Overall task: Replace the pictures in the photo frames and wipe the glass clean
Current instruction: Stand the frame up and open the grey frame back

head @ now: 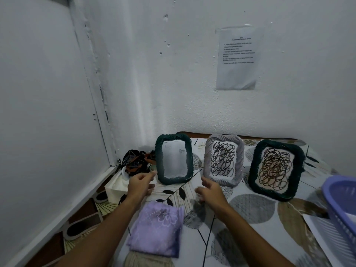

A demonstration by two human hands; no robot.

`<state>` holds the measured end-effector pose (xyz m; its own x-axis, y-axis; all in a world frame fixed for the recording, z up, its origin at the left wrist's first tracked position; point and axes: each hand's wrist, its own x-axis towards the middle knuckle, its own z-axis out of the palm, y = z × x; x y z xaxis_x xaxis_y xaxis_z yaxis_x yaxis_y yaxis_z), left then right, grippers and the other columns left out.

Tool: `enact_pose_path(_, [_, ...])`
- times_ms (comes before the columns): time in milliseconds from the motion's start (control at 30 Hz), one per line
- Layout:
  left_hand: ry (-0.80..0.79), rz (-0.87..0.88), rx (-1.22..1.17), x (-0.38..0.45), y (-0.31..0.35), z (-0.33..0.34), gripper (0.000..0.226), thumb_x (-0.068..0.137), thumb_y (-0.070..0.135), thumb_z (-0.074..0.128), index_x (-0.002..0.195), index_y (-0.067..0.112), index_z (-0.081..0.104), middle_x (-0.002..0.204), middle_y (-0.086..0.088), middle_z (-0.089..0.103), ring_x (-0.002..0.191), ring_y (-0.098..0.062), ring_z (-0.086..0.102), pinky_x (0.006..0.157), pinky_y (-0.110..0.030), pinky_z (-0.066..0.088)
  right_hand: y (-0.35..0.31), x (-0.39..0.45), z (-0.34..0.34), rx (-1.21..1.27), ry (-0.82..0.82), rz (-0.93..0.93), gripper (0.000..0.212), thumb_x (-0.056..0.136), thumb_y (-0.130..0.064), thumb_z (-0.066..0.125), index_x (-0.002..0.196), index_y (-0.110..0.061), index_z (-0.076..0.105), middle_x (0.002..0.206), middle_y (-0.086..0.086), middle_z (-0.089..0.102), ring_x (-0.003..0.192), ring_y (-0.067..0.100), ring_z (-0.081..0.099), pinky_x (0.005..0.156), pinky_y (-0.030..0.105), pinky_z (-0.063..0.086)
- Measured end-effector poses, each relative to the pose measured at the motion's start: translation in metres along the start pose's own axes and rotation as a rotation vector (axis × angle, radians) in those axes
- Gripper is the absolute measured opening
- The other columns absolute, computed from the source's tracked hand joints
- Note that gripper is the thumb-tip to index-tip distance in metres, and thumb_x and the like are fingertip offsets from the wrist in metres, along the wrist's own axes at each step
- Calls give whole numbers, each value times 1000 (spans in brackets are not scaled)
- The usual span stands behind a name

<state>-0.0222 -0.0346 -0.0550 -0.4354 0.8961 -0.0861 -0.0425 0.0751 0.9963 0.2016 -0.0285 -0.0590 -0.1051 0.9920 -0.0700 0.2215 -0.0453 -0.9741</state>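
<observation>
Hands reaching toward the leftmost frame on the patterned table.

Head view: left hand [140, 186] and right hand [209, 191] hover empty, fingers loosely curled — slightly blurred. The dark green frame [174, 159] stands upright, probably light, glass fragile — grip both side rims.

- You have a printed sheet [237, 58] taped on the wall.
- You'll see a purple basket [342, 207] at right.
- A white tissue box [117, 186] sits at left.
</observation>
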Motion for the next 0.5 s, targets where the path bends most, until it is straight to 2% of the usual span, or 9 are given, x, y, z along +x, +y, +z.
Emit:
enact_pose_path(100, [-1, 80, 72, -21, 5, 7, 21, 89, 26, 68, 88, 6, 68, 90, -13, 71, 73, -24, 67, 63, -34, 53, -5, -10, -14, 15, 25, -4, 60, 88, -3, 59, 144, -7, 38, 140, 15, 48, 110, 27, 56, 83, 35, 52])
enact_pose_path(167, [-36, 97, 96, -31, 11, 19, 21, 88, 25, 69, 89, 4, 68, 87, -13, 71, 68, -21, 65, 61, -35, 55, -8, -14, -26, 50, 43, 13, 56, 89, -1, 56, 142, -4, 39, 118, 8, 59, 97, 26, 57, 78, 36, 49])
enact_pose_path(233, [-87, 108, 107, -36, 16, 35, 19, 88, 24, 69, 87, 5, 69, 85, -14, 71, 69, -22, 66, 65, -43, 58, -11, -17, -38, 76, 64, 28, 55, 90, -1, 55, 142, -4, 38, 103, 2, 60, 92, 25, 57, 77, 37, 48])
enact_pose_path(267, [-108, 108, 113, -37, 19, 44, 18, 88, 24, 69, 85, 6, 69, 85, -14, 72, 70, -23, 67, 66, -45, 58, -11, -17, -44, 82, 89, 34, 56, 91, -3, 55, 143, -5, 37, 106, 4, 60, 95, 26, 59, 79, 38, 49])
enact_pose_path(367, [-149, 114, 118, -33, 25, 76, 14, 88, 23, 68, 82, 10, 68, 87, -12, 72, 77, -25, 69, 69, -37, 55, -12, -10, -64, 38, 190, 23, 56, 90, -6, 57, 143, -5, 38, 131, 16, 52, 107, 30, 58, 92, 46, 51])
enact_pose_path(467, [-214, 147, 163, -22, 28, 107, 12, 90, 27, 66, 87, 16, 68, 93, -10, 70, 90, -27, 66, 83, -43, 57, -11, 6, -83, 26, 293, -2, 51, 92, -4, 55, 141, -3, 40, 133, 20, 52, 112, 30, 56, 96, 47, 49])
enact_pose_path(500, [-243, 180, 174, -18, 29, 117, 14, 91, 28, 63, 94, 15, 68, 97, -10, 69, 92, -25, 64, 83, -39, 55, -11, 12, -89, 22, 330, -9, 49, 92, -3, 54, 139, -3, 41, 132, 20, 53, 111, 29, 56, 95, 44, 50])
